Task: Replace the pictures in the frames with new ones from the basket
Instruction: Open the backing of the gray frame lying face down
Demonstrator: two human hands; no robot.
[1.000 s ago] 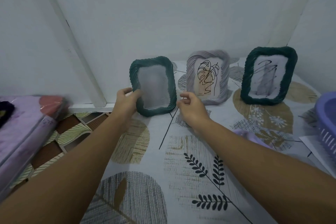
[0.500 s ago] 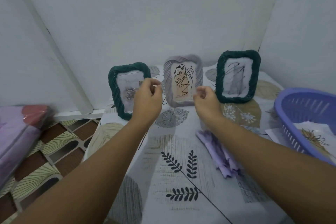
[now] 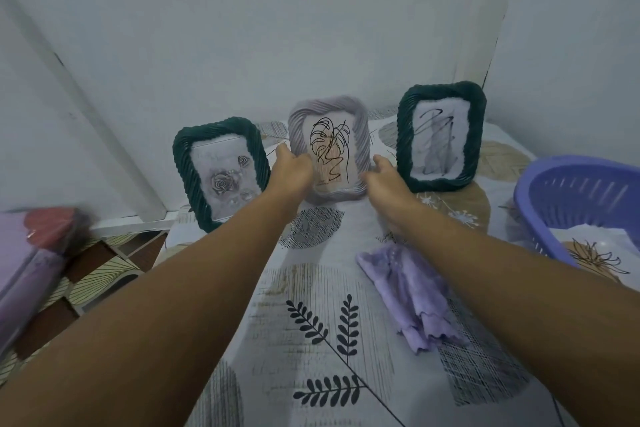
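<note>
Now both hands close on the grey frame (image 3: 327, 149) at centre frame — the left hand (image 3: 292, 172) curls around its left edge, the right hand (image 3: 382, 177) reaches its right edge, fingers loosely bent, grip unclear. Two green frames flank it. At right edge, the purple basket (image 3: 568, 191) holds a fresh picture (image 3: 595, 253) — presumably next in.
</note>
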